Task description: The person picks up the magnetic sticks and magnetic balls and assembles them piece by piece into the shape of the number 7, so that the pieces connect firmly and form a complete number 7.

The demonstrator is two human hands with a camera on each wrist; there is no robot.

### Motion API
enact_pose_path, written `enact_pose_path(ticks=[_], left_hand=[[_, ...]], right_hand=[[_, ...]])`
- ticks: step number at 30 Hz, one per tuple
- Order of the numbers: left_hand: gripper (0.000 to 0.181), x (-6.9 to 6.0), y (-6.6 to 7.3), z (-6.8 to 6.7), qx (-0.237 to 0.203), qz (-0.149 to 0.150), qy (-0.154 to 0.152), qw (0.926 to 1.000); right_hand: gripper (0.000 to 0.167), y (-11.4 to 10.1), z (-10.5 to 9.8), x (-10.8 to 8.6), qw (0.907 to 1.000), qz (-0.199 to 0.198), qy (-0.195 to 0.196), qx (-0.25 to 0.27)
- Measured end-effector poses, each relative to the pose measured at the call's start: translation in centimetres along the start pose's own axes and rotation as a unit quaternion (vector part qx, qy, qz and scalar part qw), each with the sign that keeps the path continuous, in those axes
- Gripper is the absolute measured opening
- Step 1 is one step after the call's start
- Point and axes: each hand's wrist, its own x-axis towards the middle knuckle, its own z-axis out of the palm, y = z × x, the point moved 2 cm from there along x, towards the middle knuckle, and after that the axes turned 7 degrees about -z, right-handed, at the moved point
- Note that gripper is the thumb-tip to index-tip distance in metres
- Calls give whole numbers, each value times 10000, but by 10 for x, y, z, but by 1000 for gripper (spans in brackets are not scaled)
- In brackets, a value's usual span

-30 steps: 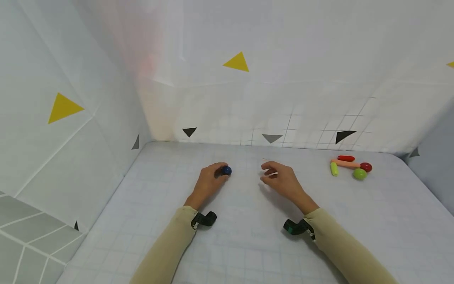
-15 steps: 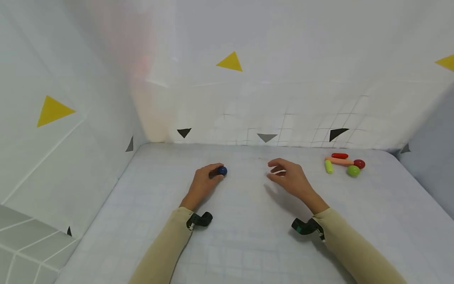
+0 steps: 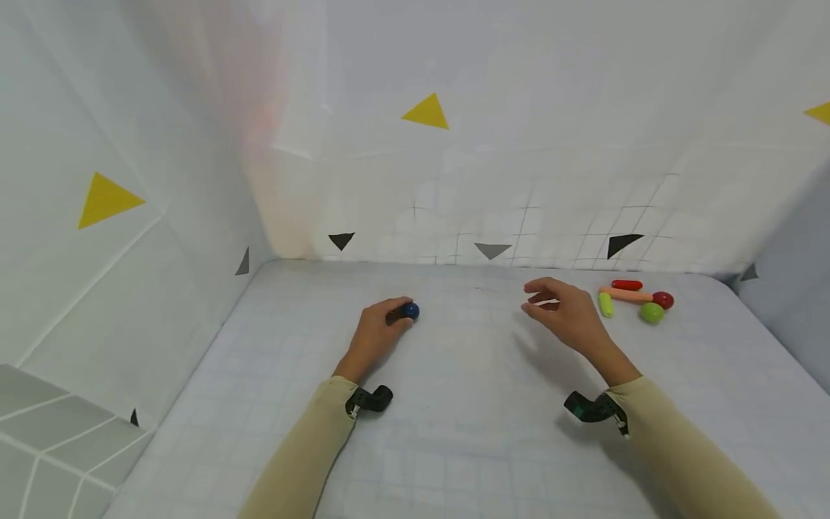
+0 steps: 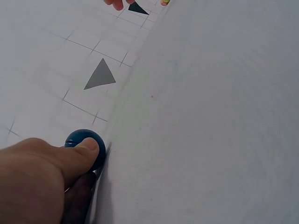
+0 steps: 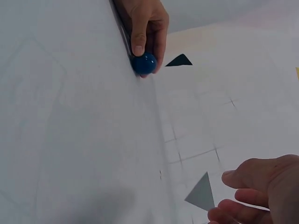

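A small dark blue ball rests at the fingertips of the left hand, pinched between thumb and fingers at the table surface. In the left wrist view the thumb presses on the blue ball. The right wrist view also shows the left hand gripping it. My right hand hovers over the table to the right, fingers loosely bent and parted from the thumb, holding nothing. It is nearest to the light green stick.
On the table at the right back lie a red piece, an orange stick, a dark red ball and a green ball. White walls with yellow, black and grey triangles stand behind and at the sides.
The right hand has moved to the right, away from the left hand and closer to the coloured pieces. The left hand keeps its pinch on the blue ball.
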Motion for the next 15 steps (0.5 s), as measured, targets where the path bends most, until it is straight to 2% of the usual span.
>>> enact_pose_path(ticks=[7, 12, 15], left_hand=[[43, 0, -5, 2, -36, -76, 8, 10000], [43, 3, -5, 4, -35, -19, -25, 10000], [44, 2, -5, 2, -14, -107, -40, 9999]], right_hand=[[32, 8, -13, -1, 9998, 156, -24, -133], [31, 11, -24, -2, 9995, 63, 182, -232], [31, 13, -27, -1, 9993, 6, 245, -273]])
